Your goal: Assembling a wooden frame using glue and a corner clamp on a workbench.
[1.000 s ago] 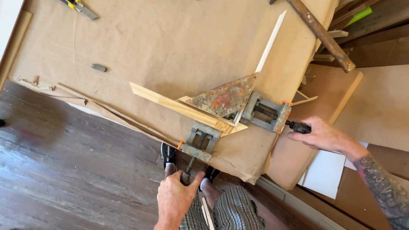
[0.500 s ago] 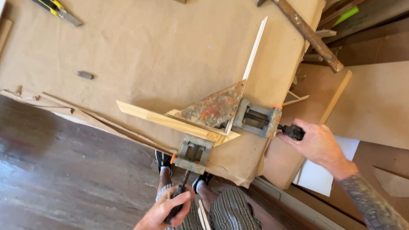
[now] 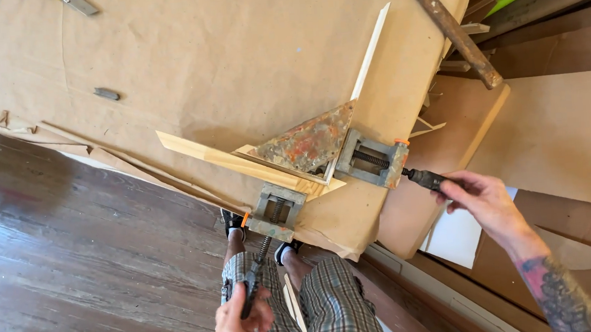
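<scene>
— Nearest first: where were the hands?
— Left hand [image 3: 241,323] was closed round the screw handle [image 3: 254,283] near the knees; right hand [image 3: 477,197] pinched the other handle [image 3: 424,178], out to the side.
— And the clamp?
— The corner clamp [image 3: 313,163], rusty and paint-flecked, sat on the counter [image 3: 182,62] edge; its screws ran at right angles, pale mitred strips [image 3: 369,53] pointing away.

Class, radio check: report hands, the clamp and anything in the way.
Left hand grips one screw handle; right hand grips the other. Corner clamp holds two mitred wood strips on the papered bench. Nothing obstructs.
</scene>
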